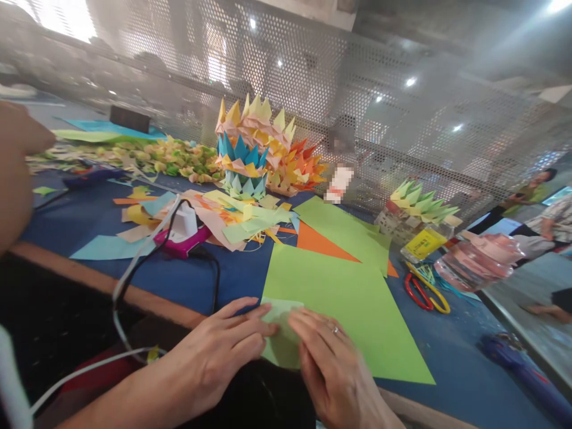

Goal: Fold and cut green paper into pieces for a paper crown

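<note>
The left grip (227,339) and the right grip (328,351) both touch a small pale green paper (286,342) between them, fingers laid over it from either side (whether they pinch it or only press it, I cannot tell). Beyond them a large green sheet (333,292) spreads over the blue tabletop (239,277). Farther out, left of the right grip, are a magenta power strip (181,244) and loose paper scraps (250,217); well to its right lie scissors (428,283) with red and yellow handles.
</note>
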Demonstrator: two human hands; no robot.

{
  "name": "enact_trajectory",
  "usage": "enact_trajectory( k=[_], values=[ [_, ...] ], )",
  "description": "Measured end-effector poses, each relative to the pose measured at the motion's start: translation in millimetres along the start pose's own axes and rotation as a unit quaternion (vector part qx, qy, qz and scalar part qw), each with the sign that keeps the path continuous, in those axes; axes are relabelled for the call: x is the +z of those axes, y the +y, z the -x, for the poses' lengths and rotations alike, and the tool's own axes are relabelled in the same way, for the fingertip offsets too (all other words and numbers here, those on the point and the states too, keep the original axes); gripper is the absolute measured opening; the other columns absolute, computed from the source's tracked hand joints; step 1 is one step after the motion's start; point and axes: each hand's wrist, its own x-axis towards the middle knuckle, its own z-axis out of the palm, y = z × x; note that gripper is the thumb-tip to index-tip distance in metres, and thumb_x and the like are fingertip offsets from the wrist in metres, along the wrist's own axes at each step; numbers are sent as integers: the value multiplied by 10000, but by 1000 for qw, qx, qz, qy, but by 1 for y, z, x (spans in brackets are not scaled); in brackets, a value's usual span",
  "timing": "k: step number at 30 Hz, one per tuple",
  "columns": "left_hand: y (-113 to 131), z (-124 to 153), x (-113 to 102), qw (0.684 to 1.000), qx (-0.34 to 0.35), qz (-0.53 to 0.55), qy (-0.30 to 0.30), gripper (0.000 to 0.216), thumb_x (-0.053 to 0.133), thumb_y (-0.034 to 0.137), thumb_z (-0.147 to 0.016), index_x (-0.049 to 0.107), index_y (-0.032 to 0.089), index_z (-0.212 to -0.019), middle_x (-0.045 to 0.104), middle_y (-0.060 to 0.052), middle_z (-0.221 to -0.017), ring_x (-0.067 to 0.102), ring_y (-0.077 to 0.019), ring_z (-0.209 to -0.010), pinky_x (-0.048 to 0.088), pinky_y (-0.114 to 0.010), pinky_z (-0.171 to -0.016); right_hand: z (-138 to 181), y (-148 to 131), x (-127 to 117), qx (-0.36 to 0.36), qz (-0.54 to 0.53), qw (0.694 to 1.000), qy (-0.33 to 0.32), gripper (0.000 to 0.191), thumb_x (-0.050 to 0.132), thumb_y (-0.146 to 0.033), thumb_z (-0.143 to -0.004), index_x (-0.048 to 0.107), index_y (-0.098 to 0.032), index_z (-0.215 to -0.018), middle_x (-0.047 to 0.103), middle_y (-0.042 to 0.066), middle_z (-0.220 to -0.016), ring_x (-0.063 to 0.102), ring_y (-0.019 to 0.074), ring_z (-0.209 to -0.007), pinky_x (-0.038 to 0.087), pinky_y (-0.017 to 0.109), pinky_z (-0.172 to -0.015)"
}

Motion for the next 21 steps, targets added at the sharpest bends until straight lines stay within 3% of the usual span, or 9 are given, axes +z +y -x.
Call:
enact_trajectory(
  k=[3, 10, 15, 21],
  values=[
    [0, 0, 0, 1000, -7, 1, -11, 322, 420, -61, -833, 592, 189, -939, 680, -42, -1178, 525, -200, -1247, 366, -417, -1097, 1, 4, 6, 15, 46, 998, -36, 355, 445, -141, -912, 585, -123, -1239, 625, 103, -1270, 602, 233, -1156, 534, 387, -953],
    [1, 2, 1, 1000, -11, 5, -5, 294, 439, -39, -842, 601, 191, -927, 687, -40, -1164, 527, -205, -1244, 386, -404, -1087, 5, 11, 3, 19, 91, 995, -41, 334, 465, -259, -942, 627, -108, -1192, 632, 100, -1255, 616, 241, -1135, 551, 394, -927],
    [1, 3, 0, 1000, -16, 8, -17, 319, 441, -45, -835, 603, 187, -981, 676, -40, -1187, 504, -211, -1265, 366, -414, -1102, 8, 6, 1, -11, 114, 992, -43, 661, 519, -570, -859, 595, -22, -1220, 612, 172, -1262, 612, 295, -1132, 561, 413, -906],
    [0, 4, -2, 999, -14, 7, -32, 362, 400, -49, -846, 596, 188, -1037, 659, -44, -1223, 480, -206, -1288, 358, -406, -1109, 20, 3, 3, -43, 115, 992, -4, 346, 546, -254, -888, 641, -64, -1161, 664, 123, -1203, 625, 234, -1117, 544, 350, -950]
  ],
)
